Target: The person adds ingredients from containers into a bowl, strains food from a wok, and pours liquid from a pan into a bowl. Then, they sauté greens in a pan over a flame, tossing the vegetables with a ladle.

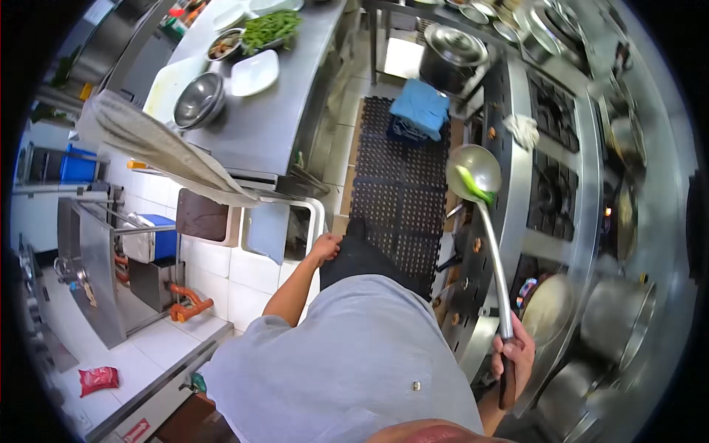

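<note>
My right hand (517,353) is closed around the dark handle of a long metal ladle (499,277). The ladle's wide bowl reaches forward over the stove's front edge, with a piece of green vegetable (467,181) lying in it. Close to that hand, a wok (550,310) sits on a burner where a flame (526,289) shows at its edge. My left hand (326,249) hangs beside my thigh, fingers curled, with nothing visible in it. Next to it stands a white-rimmed bin (319,221).
A steel table (251,140) at left carries metal bowls (199,100), a white plate (255,74) and green vegetables (272,29). Ahead, a blue cloth (419,107) sits on the black mat (384,181). Stove burners (550,188) and several pots (617,321) line the right.
</note>
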Demonstrator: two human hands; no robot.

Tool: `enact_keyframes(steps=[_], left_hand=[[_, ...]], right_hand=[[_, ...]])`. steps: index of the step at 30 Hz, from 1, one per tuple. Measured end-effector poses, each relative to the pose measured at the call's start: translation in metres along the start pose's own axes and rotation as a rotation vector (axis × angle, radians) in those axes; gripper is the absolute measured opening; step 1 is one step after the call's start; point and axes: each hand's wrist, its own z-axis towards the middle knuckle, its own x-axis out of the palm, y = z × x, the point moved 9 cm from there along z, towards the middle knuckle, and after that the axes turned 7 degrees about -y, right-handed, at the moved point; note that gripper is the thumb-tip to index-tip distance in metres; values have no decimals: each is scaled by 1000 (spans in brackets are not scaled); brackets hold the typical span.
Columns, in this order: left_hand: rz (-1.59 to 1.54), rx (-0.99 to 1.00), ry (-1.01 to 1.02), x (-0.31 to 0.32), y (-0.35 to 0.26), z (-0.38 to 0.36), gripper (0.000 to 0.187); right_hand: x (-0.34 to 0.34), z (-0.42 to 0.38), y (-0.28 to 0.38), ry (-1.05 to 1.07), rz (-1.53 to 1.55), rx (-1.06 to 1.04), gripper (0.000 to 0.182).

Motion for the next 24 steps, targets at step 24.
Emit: enact_keyframes(steps=[24], left_hand=[[100, 831, -955, -189, -277, -62, 33]], right_hand=[[739, 401, 193, 773, -1093, -642, 23]])
